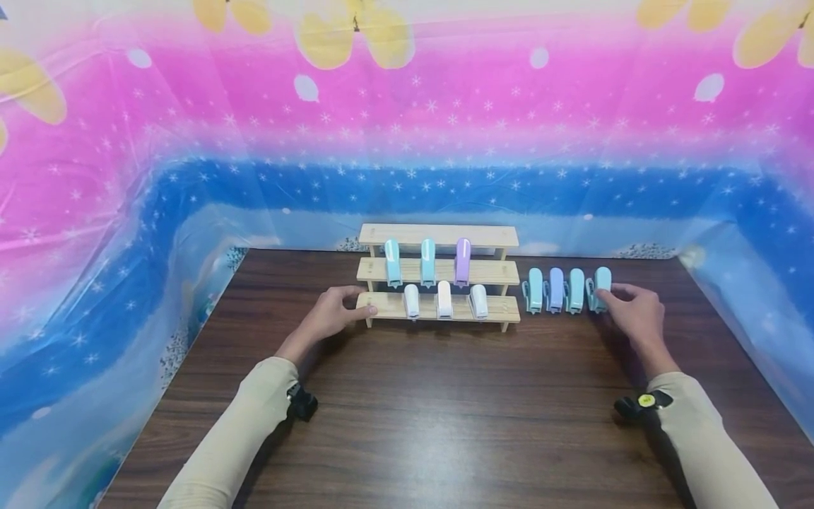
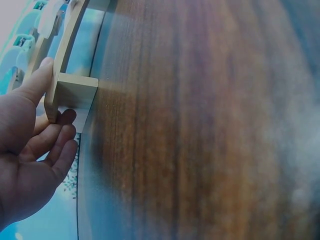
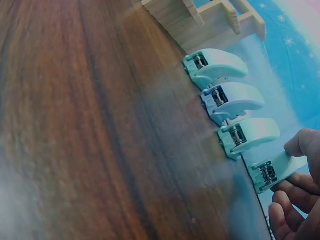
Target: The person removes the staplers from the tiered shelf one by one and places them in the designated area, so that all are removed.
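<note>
My right hand (image 1: 636, 311) pinches a mint-green hole punch (image 1: 600, 286) between thumb and fingers, at the right end of a row. Beside it stand a green punch (image 1: 575, 290), a periwinkle punch (image 1: 554, 288) and another green punch (image 1: 534, 288); metal springs show in the right wrist view. With the thumb on top, my left hand (image 1: 331, 311) grips the left end of the lowest tier of a wooden step shelf (image 1: 384, 305). Two blue punches (image 1: 427, 261) and a purple one (image 1: 462, 260) stand on the middle tier. Three pale punches (image 1: 443, 300) occupy the lowest.
The shelf's top tier (image 1: 439, 234) rises at the back near the patterned cloth (image 1: 439, 191), which hangs behind and along both sides of the dark wooden table (image 1: 407, 410). Both forearms, in beige sleeves (image 1: 238, 417), reach across the table from the front.
</note>
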Tool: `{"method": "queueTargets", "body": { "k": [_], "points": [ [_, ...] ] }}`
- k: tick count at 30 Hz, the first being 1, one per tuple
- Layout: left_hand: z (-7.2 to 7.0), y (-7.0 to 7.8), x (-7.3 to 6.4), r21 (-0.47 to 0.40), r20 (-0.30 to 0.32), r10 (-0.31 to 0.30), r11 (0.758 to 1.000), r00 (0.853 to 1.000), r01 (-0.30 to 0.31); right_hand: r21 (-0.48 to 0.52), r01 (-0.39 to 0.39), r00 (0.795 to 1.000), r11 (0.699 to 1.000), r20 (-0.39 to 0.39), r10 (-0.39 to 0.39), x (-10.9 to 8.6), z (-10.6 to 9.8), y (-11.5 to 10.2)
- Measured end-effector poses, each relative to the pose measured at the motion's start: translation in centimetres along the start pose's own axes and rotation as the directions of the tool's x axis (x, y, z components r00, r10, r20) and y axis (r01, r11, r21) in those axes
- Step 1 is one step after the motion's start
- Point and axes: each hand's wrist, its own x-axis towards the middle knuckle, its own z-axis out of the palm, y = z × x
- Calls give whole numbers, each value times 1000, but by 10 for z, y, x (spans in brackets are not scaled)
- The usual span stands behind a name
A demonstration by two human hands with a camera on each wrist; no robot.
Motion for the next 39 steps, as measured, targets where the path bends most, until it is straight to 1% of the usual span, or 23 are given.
{"method": "queueTargets", "body": {
  "k": [10, 17, 22, 29, 34, 39],
  "points": [
    [0, 0, 0, 6, -9, 3, 1000, 1000, -3, -2, -35, 999, 999, 25, 36, 2, 4, 3],
    [0, 1, 0, 5, -7, 4, 1000, 1000, -4, -3, -24, 999, 1000, 30, 24, 1, 5, 5],
    [1, -1, 1, 12, -18, 6, 1000, 1000, -6, -9, -12, 999, 1000, 34, 13, 1, 6, 7],
    [1, -3, 2, 11, -11, 2, 1000, 1000, -2, -2, 9, 999, 1000, 42, -9, 0, 5, 7],
    [1, -2, 2, 6, -13, -3, 1000, 1000, 3, -5, 28, 1000, 1000, 15, -28, -2, 1, 5],
    [1, -2, 1, 10, -12, -4, 1000, 1000, 4, 15, 42, 999, 999, -24, -42, -3, -6, -1]
  ]
}}
